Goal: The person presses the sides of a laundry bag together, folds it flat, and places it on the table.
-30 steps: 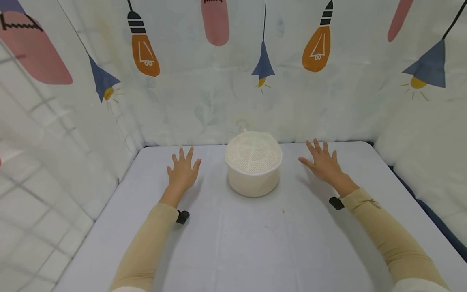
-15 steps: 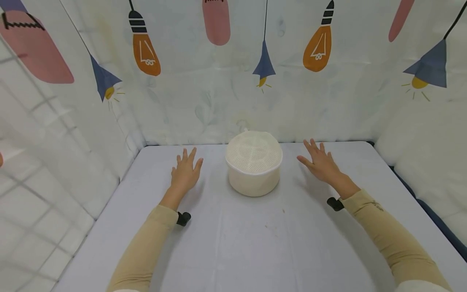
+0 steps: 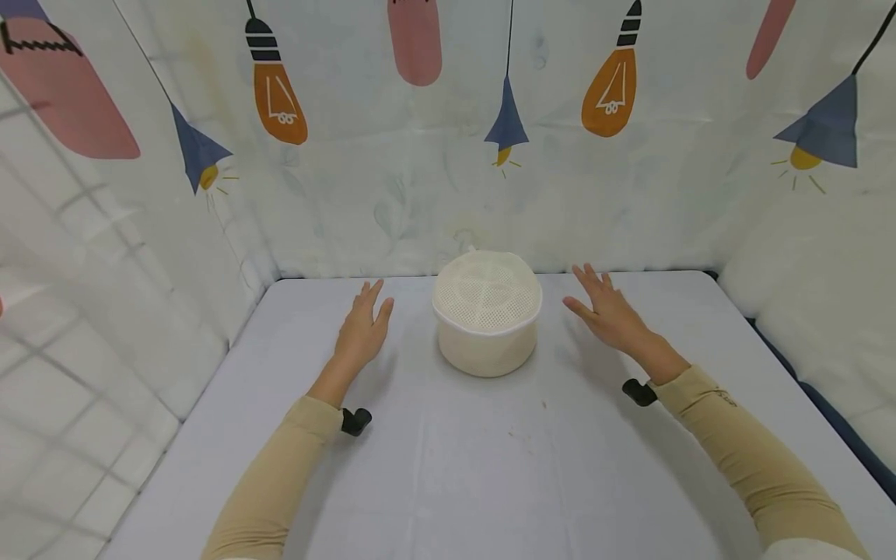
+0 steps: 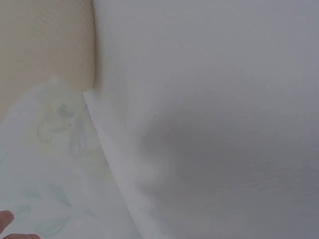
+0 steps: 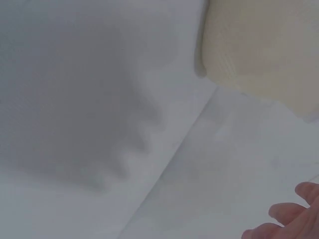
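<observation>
A cream round mesh-topped container (image 3: 487, 311) with a white rim stands upright near the table's back edge in the head view. Left of it, apart from it, my left hand (image 3: 362, 330) hovers with straight fingers and holds nothing. On its right side my right hand (image 3: 610, 313) is held over the table with fingers extended, also touching nothing. The container's side (image 4: 45, 45) fills the upper left of the left wrist view, with two fingertips at the lower left. In the right wrist view the container (image 5: 264, 50) is at upper right and fingers (image 5: 286, 214) at lower right.
The table (image 3: 476, 474) has a white cover with a few small specks. Behind it hangs a white curtain (image 3: 392, 171) printed with lamps and bulbs. More white cloth borders the left and right sides. A dark camera (image 3: 355, 421) sits at the left wrist, another (image 3: 639, 392) at the right.
Both hands have moved slightly inward toward the container. The left hand has turned and its spread fingers have come closer together; the right fingers have also drawn closer. The container has not moved.
</observation>
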`<action>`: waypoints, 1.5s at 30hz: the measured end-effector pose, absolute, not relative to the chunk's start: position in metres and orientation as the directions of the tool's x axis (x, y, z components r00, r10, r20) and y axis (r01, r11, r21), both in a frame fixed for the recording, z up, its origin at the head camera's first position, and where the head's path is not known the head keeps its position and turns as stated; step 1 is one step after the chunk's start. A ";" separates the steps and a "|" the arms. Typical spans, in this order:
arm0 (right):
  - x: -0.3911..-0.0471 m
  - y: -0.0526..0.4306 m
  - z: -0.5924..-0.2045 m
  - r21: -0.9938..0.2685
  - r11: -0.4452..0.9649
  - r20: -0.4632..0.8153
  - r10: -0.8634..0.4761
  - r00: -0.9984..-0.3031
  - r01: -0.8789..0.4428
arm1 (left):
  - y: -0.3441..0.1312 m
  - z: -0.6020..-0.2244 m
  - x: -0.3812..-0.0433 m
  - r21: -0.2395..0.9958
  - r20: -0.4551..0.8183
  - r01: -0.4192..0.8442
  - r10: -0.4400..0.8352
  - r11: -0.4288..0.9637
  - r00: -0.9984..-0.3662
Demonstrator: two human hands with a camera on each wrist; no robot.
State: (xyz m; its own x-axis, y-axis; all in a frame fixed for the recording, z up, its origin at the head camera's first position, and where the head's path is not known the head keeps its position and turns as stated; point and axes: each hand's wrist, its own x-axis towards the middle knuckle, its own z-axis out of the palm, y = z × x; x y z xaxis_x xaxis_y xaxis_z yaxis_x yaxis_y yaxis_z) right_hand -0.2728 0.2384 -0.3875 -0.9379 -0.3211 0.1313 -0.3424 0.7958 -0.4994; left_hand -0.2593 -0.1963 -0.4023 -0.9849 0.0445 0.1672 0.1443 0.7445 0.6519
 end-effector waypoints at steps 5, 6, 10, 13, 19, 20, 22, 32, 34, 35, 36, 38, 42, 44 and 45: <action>-0.269 0.233 -0.383 -0.519 0.781 0.132 -0.328 -0.935 -0.347 | -0.191 -0.397 -0.256 0.688 0.192 0.163 0.039 0.707 -0.981; -0.268 0.233 -0.383 -0.520 0.780 0.131 -0.328 -0.936 -0.346 | -0.190 -0.397 -0.255 0.692 0.199 0.167 0.037 0.702 -0.979; -0.266 0.230 -0.380 -0.530 0.774 0.120 -0.337 -0.934 -0.347 | -0.187 -0.394 -0.254 0.714 0.218 0.186 0.038 0.675 -0.975; -0.265 0.227 -0.379 -0.543 0.763 0.115 -0.347 -0.931 -0.351 | -0.185 -0.393 -0.254 0.732 0.229 0.200 0.042 0.651 -0.973; -0.263 0.220 -0.373 -0.568 0.740 0.126 -0.354 -0.927 -0.360 | -0.180 -0.388 -0.255 0.771 0.249 0.237 0.063 0.591 -0.966; -0.263 0.219 -0.372 -0.571 0.737 0.128 -0.355 -0.926 -0.361 | -0.179 -0.387 -0.255 0.778 0.251 0.242 0.065 0.580 -0.966; -0.262 0.216 -0.370 -0.574 0.733 0.132 -0.357 -0.925 -0.365 | -0.176 -0.385 -0.255 0.795 0.248 0.242 0.065 0.556 -0.966; -0.261 0.208 -0.366 -0.616 0.696 0.128 -0.374 -0.919 -0.369 | -0.168 -0.380 -0.261 0.857 0.218 0.227 0.074 0.464 -0.973; -0.262 0.206 -0.366 -0.627 0.687 0.127 -0.375 -0.918 -0.367 | -0.167 -0.378 -0.262 0.871 0.209 0.223 0.080 0.439 -0.975; -0.262 0.206 -0.365 -0.633 0.681 0.127 -0.376 -0.918 -0.367 | -0.166 -0.378 -0.262 0.877 0.204 0.220 0.085 0.427 -0.975; -0.262 0.205 -0.365 -0.640 0.676 0.126 -0.377 -0.918 -0.366 | -0.165 -0.377 -0.262 0.883 0.199 0.220 0.092 0.415 -0.976; -0.262 0.203 -0.364 -0.655 0.663 0.124 -0.379 -0.917 -0.363 | -0.164 -0.376 -0.263 0.891 0.192 0.218 0.104 0.398 -0.976; -0.263 0.201 -0.362 -0.679 0.644 0.117 -0.379 -0.918 -0.352 | -0.161 -0.373 -0.264 0.911 0.181 0.212 0.117 0.353 -0.976; -0.263 0.199 -0.360 -0.687 0.639 0.115 -0.375 -0.920 -0.346 | -0.160 -0.371 -0.263 0.925 0.172 0.202 0.119 0.321 -0.978; -0.263 0.199 -0.360 -0.690 0.637 0.115 -0.373 -0.921 -0.344 | -0.159 -0.371 -0.263 0.933 0.166 0.196 0.121 0.301 -0.979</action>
